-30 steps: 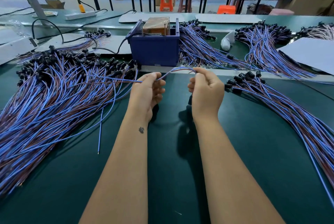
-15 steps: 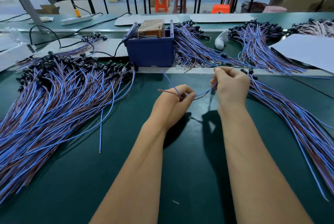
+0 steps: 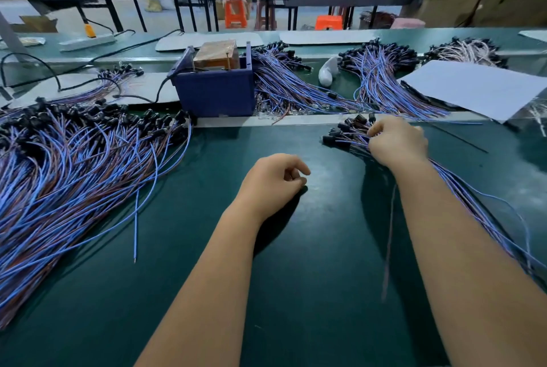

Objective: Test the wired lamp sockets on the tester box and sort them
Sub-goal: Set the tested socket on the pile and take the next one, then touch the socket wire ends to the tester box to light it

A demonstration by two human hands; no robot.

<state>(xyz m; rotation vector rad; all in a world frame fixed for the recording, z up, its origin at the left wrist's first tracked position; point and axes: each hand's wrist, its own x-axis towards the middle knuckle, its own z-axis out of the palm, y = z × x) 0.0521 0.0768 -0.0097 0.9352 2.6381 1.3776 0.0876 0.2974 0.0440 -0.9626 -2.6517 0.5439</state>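
The blue tester box (image 3: 216, 94), with a brown block on top, stands at the back of the green mat. A large pile of wired lamp sockets (image 3: 74, 165), blue and brown leads with black sockets, lies to its left. A smaller pile (image 3: 340, 134) fans out to the right. My right hand (image 3: 396, 141) rests on that right pile, fingers pinched at the socket end of one wired socket whose lead (image 3: 388, 236) trails back, blurred, beside my forearm. My left hand (image 3: 275, 177) hovers over the mat's middle, loosely curled and holding nothing.
More bundles of wired sockets (image 3: 296, 88) lie behind the metal rail (image 3: 296, 120), beside a white sheet (image 3: 479, 88) and a small white object (image 3: 327, 72). A black cable (image 3: 161, 91) runs into the box. A single blue lead (image 3: 136, 227) lies loose on the mat.
My left hand let go of the lead and dropped to the mat's middle. My right hand carried the wired socket rightward onto the right pile.
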